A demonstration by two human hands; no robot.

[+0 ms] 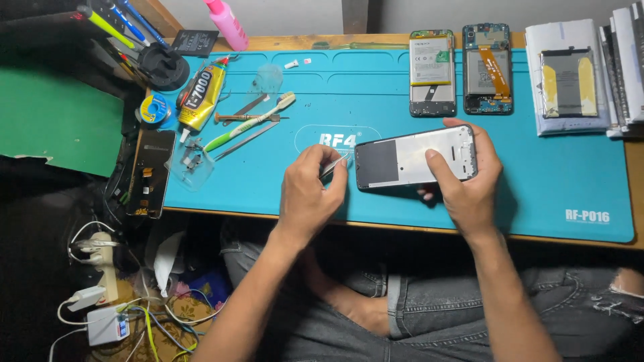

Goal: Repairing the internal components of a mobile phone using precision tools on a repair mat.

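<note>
Head view: right hand (463,191) gripping phone frame (416,157) just above blue mat (550,174), thumb across its pale inner face. Left hand (310,194) pinched shut on thin metal tool (333,166), tip at frame's dark end. Looks like prying or scraping along that edge; next move needs a shallow, steady angle. Clear tray (191,164) near left edge holds small metal parts.

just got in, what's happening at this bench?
A person seated at a blue work mat is working on a phone frame. The right hand holds the frame just above the mat, thumb across its face. The left hand pinches a slim metal tool whose tip is at the frame's dark end. Two opened phones lie at the mat's far edge; a glue tube and toothbrush lie to the left.
</note>
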